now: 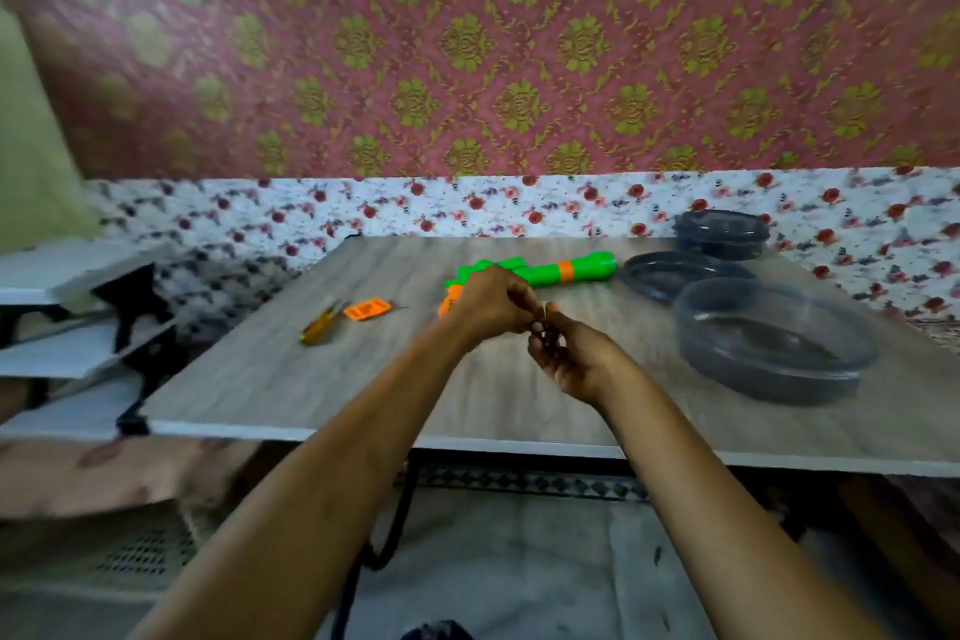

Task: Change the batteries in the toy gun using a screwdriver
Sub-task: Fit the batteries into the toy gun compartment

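Toy gun (550, 272), green and orange, lies on the tabletop (260, 379) just behind the hands. Its orange cover (367, 309) is off, and the screwdriver (319, 325) lies to the left of it. Left hand (493, 307) and right hand (566, 353) meet above the tabletop, the fingers of both curled on a small item (542, 312) too blurred to name, perhaps a battery. The swap itself seems in hand. Next, the cells need seating the right way round, then the cover screwed back.
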